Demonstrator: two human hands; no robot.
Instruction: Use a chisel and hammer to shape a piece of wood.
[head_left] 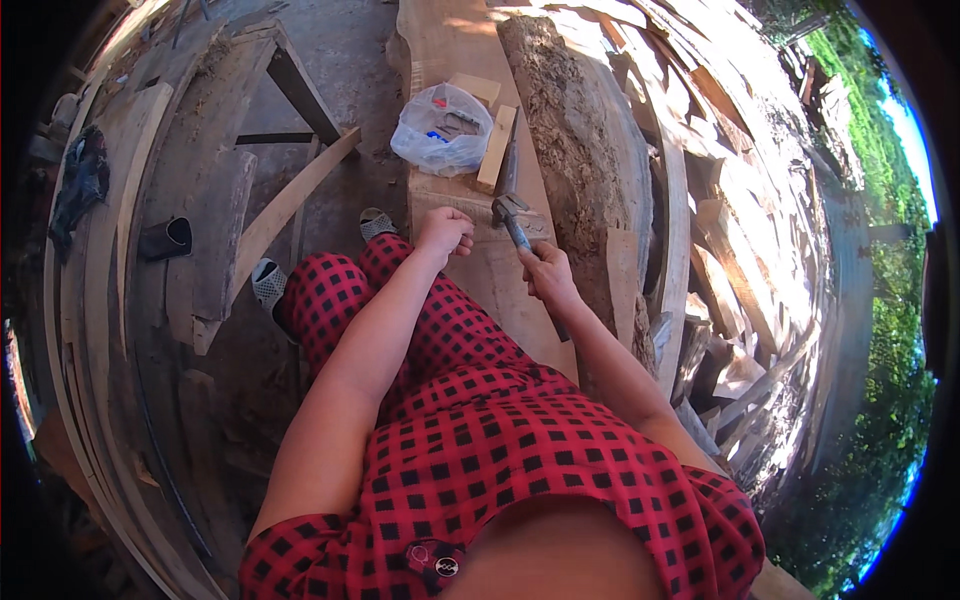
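while the right hand (548, 272) grips a hammer (512, 222), the left hand (444, 232) rests on the plank (500, 280).

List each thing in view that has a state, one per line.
right hand: closed around the hammer handle
hammer: held, head resting low over the wooden plank
left hand: fingers curled, on the plank's edge
plastic bag: lying on the plank, mouth open
small wood block: lying beside the bag

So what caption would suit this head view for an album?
Right hand grips a hammer over a wooden plank, left hand fisted beside it.
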